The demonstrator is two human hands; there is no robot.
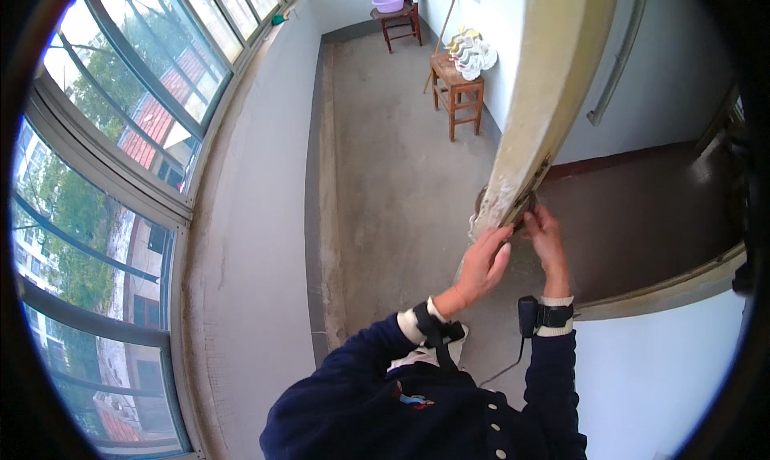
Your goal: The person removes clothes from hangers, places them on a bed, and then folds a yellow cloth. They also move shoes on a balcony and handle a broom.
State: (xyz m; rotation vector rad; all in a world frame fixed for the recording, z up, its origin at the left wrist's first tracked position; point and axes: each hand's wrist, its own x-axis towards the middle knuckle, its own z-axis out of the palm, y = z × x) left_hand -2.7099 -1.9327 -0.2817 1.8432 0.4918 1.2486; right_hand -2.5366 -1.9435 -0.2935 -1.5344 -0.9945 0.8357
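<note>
A worn, cream-coloured wooden door edge (521,151) stands in front of me; I cannot tell whether it is the door leaf or its frame. Flaked paint and a dark metal lock fitting (524,206) show on its lower visible part. My left hand (481,266) reaches the wood just below the fitting, its fingers stretched out and close together. On the other side, my right hand (548,234) has its fingers bent and pinched against the fitting. Whatever lies between those fingertips is hidden. Both wrists wear black straps over pale cuffs.
Windows (120,179) line the left wall above a ledge. Farther along the concrete floor (393,163) stand a wooden stool (457,79) with a white scalloped object (473,52) and a chair (397,31) bearing a purple basin (388,3). A dark-floored room (650,219) opens at right.
</note>
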